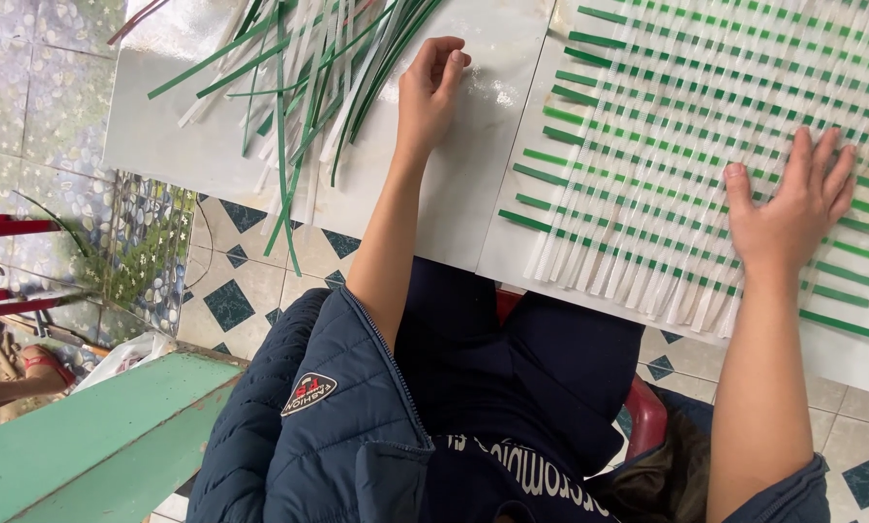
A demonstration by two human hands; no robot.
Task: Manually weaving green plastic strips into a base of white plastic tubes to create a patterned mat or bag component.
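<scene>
Flat, right hand (792, 208) presses diagonally running woven mat (647, 145).

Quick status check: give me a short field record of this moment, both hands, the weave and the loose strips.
left hand: left hand rests on the white board, fingers curled, beside the loose strips, holding nothing visible
right hand: right hand lies flat, fingers spread, pressing on the woven mat
woven mat: woven mat of green and white strips, loose ends hanging over the near edge
loose strips: loose strips, green and white, piled at the board's far left
seat: red stool under the person
nearby: green bench at lower left
</scene>
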